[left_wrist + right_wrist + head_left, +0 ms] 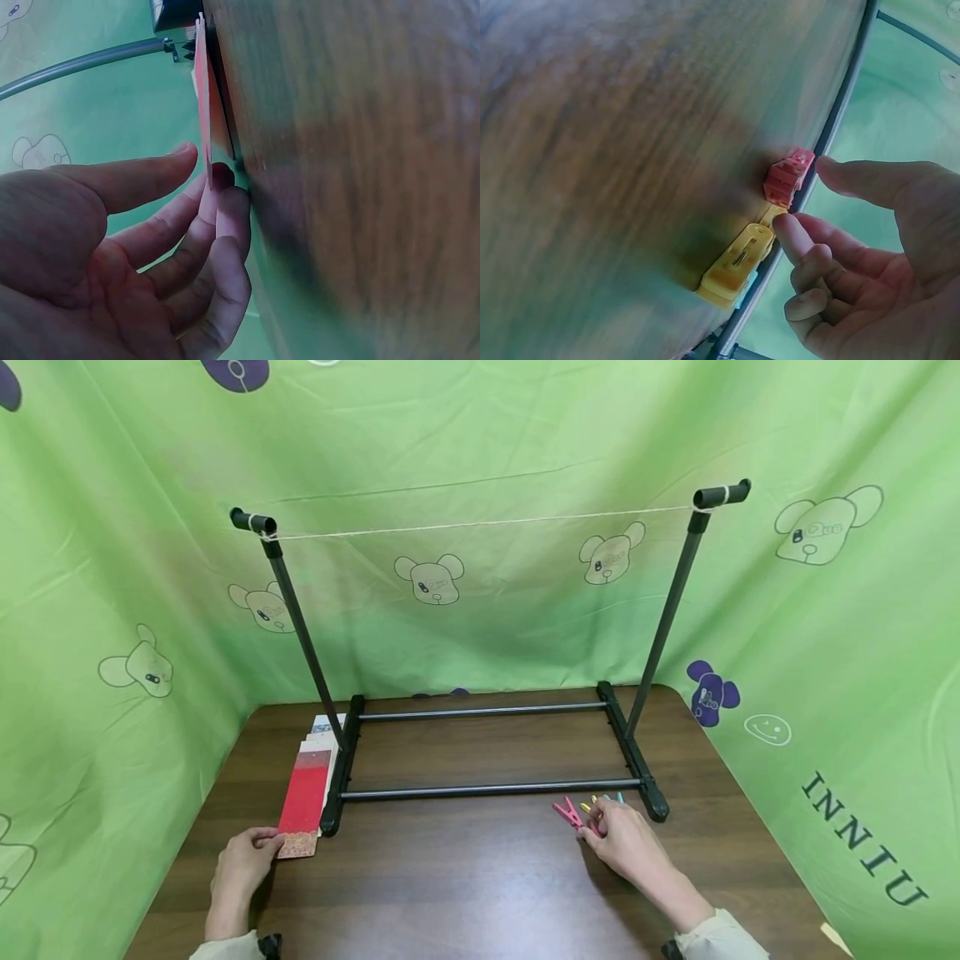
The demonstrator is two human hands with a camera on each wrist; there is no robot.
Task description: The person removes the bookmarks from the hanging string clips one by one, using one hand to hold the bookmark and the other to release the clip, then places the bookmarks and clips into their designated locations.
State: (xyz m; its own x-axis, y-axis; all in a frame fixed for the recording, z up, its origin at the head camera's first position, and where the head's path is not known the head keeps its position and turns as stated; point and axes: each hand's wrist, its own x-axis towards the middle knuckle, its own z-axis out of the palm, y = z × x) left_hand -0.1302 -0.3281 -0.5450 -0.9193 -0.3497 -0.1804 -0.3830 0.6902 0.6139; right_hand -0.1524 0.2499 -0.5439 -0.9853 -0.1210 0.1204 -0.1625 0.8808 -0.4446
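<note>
A long red card with a gold patterned near end lies on top of several whitish cards at the table's left. My left hand holds its near left corner, fingers under the edge and thumb over it. That end is slightly raised off the table. At the right, my right hand reaches down to a pink clothespin, thumb and index finger spread around it. A yellow clothespin lies beside the index finger. A blue clothespin is partly hidden behind that hand.
A black stand with two uprights sits on the brown table. A thin white string runs between the tops of its posts. Green printed cloth hangs behind and at both sides.
</note>
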